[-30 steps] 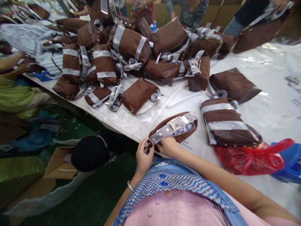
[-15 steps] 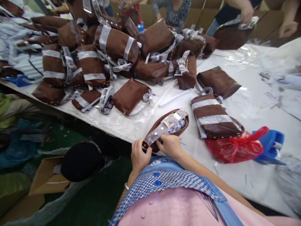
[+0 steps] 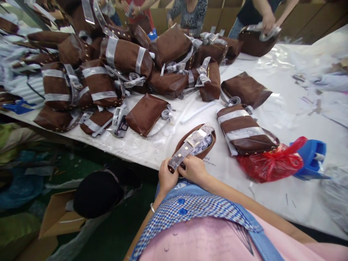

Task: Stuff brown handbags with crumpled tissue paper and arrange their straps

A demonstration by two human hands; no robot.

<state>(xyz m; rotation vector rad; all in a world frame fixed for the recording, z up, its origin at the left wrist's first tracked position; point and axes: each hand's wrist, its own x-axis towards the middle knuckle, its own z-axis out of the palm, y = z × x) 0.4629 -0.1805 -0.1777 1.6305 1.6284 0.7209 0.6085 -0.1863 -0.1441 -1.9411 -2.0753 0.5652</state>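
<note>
Close to my body at the table edge, an unzipped brown handbag (image 3: pixel 208 149) shows crumpled paper stuffing (image 3: pixel 202 144) inside. A strap wrapped in clear plastic (image 3: pixel 187 148) runs along its opening. My left hand (image 3: pixel 168 177) is closed on the bag's near left end, thumb and fingers pinching its edge. My right hand (image 3: pixel 193 169) is closed beside it, fingers curled at the same end of the bag just under the strap. What exactly the right fingertips grip is hidden.
Several brown bags (image 3: pixel 127 59) are heaped at the back left. A taped bag (image 3: pixel 244 130), a red plastic bag (image 3: pixel 272 163) and a blue holder (image 3: pixel 312 159) lie to the right. A white roll (image 3: pixel 198 112) lies ahead. Across the table, a co-worker's hands (image 3: pixel 268 25) hold another bag.
My two hands have come closer together at the bag's near end. The view has shifted slightly. Across the table, a co-worker has brought a second hand to the bag there.
</note>
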